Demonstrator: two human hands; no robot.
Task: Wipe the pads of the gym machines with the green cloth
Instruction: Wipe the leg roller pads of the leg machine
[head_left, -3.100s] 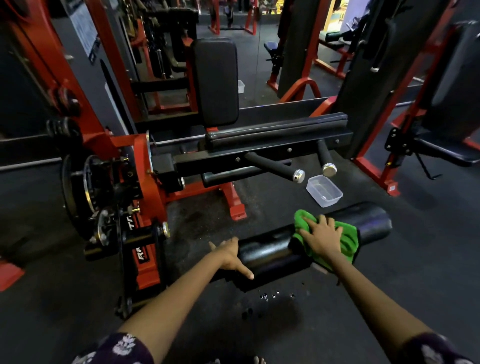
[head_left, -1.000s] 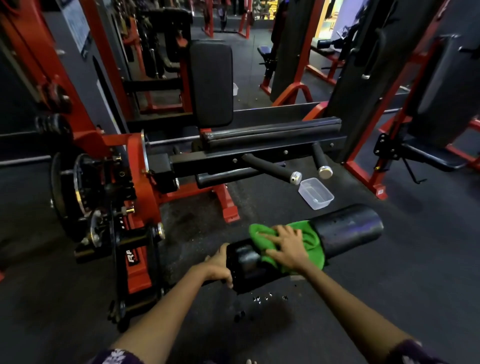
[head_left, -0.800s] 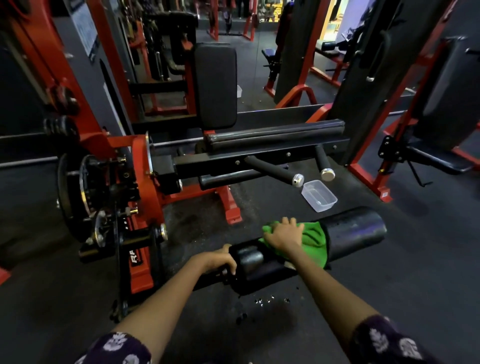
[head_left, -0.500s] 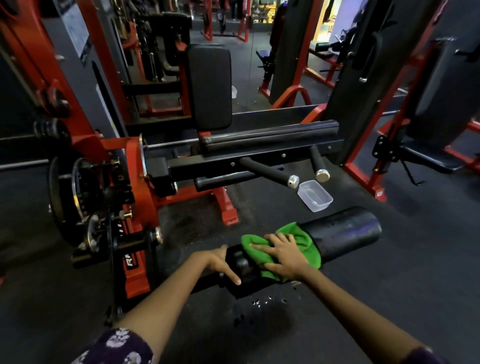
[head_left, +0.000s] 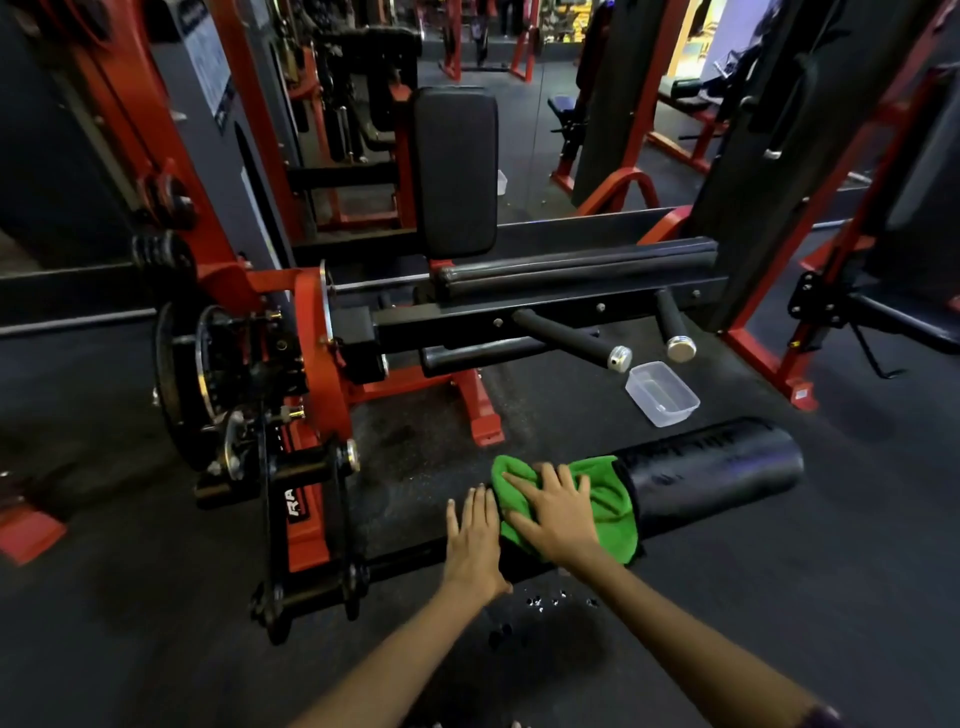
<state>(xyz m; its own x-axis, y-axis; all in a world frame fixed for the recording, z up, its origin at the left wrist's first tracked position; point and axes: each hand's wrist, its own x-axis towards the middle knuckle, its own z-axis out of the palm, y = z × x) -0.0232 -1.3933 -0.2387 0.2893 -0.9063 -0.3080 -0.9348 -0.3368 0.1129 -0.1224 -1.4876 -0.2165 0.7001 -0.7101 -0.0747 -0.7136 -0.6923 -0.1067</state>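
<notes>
1. The green cloth (head_left: 597, 501) lies draped over the near end of the black roller pad (head_left: 717, 470), low at the front of the red and black machine (head_left: 311, 384).
2. The right hand (head_left: 558, 512) presses flat on the cloth, its fingers (head_left: 524, 486) straight and spread; it pins the cloth rather than clutching it.
3. The left hand (head_left: 475, 535) rests just beside the cloth at the pad's left end, fingers straight and together, holding nothing.
4. Risk: the pad is round, so it may turn under the push and spoil the stroke; the left hand looks placed to steady it.
5. Risk: with a flat palm only, the cloth could bunch or slide off the curve, leaving the underside unwiped.
6. Risk: dark wet spots (head_left: 545, 603) lie on the floor under the pad; more drips could make footing slick.
7. Risk: the clear plastic tub (head_left: 662, 395) sits on the floor near the pad's far side and could be knocked.
8. Count: two hands, one cloth, one roller pad being wiped, one upright back pad (head_left: 454, 171), one tub, two chrome-capped handles (head_left: 621, 358).
</notes>
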